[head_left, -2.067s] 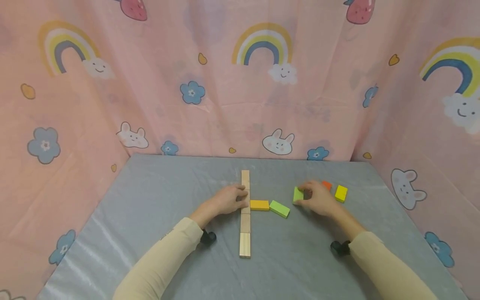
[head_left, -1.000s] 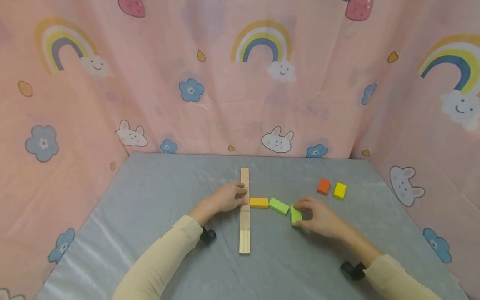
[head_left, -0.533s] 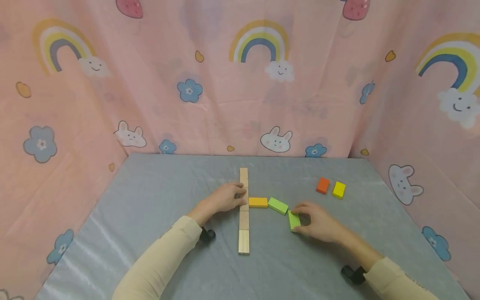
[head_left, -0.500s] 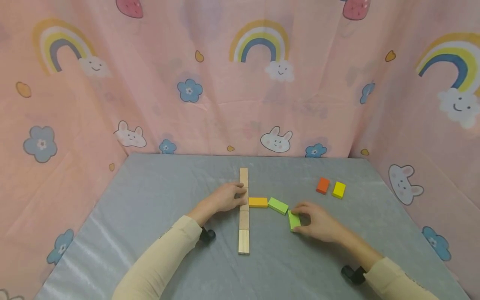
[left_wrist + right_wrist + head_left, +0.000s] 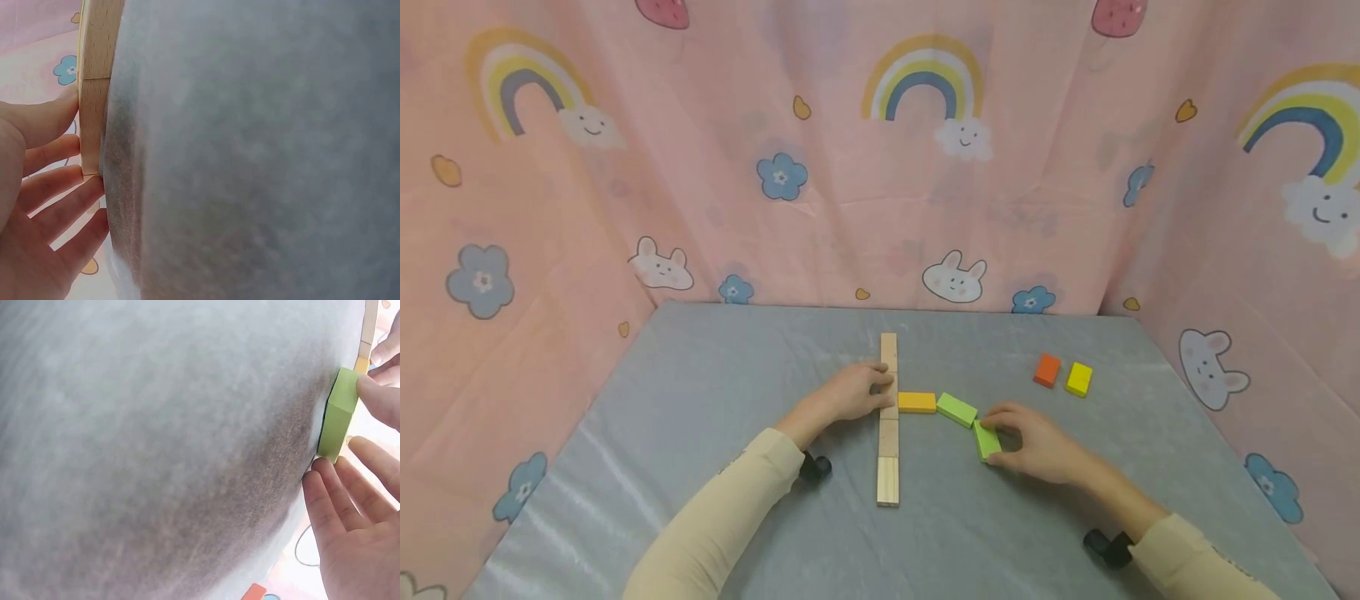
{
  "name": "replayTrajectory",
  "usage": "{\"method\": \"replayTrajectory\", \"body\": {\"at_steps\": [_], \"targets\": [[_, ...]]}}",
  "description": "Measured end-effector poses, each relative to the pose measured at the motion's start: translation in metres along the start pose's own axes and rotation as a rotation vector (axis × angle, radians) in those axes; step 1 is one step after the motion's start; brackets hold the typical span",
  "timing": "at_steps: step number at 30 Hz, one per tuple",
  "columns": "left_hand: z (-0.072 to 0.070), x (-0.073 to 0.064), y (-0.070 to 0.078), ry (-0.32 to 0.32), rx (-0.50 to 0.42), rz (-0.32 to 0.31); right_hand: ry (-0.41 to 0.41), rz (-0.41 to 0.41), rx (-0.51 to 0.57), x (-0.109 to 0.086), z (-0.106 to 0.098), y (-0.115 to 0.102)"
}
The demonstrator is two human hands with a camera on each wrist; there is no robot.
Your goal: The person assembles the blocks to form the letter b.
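Plain wooden blocks (image 5: 888, 437) lie end to end in a straight row at mid-table. My left hand (image 5: 850, 392) touches the row from its left side, fingertips on the wood; its fingers (image 5: 65, 206) look fairly straight in the left wrist view. An orange-yellow block (image 5: 917, 402) extends right from the row, followed by an angled green block (image 5: 957, 409). With thumb and fingertips, my right hand (image 5: 1037, 443) pinches a second green block (image 5: 987, 442), its upper end at the first green block's lower right corner. That block (image 5: 339, 415) also shows in the right wrist view.
A red-orange block (image 5: 1047, 370) and a yellow block (image 5: 1079, 379) lie apart at the back right of the grey-covered table (image 5: 737, 350). A pink printed curtain (image 5: 850, 233) encloses the back and sides.
My right hand has brought the second green block from near the red-orange block toward the front and slightly left, to the end of the coloured line. My left hand has stayed at the wooden row.
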State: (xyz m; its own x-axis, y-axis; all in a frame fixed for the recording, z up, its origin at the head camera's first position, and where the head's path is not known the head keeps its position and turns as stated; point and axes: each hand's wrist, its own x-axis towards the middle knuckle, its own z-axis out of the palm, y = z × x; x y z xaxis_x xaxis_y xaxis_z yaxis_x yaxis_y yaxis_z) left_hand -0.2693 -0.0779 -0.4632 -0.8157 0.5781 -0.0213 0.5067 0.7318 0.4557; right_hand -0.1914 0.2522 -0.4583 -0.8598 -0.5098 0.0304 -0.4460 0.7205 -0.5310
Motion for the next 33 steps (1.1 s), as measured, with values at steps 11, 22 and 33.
{"method": "replayTrajectory", "body": {"at_steps": [11,22,33], "targets": [[0.0,-0.0001,0.0005,0.002,0.015,0.003,0.0,0.002,0.016,-0.0007,-0.0004,0.0027],[-0.0002,0.0005,0.0016,0.005,0.011,0.007,-0.007,-0.013,-0.007,-0.0026,-0.0017,-0.0007],[-0.0004,0.0,0.0006,-0.001,0.001,0.005,-0.037,-0.033,-0.016,-0.0001,0.0,-0.0039]]}}
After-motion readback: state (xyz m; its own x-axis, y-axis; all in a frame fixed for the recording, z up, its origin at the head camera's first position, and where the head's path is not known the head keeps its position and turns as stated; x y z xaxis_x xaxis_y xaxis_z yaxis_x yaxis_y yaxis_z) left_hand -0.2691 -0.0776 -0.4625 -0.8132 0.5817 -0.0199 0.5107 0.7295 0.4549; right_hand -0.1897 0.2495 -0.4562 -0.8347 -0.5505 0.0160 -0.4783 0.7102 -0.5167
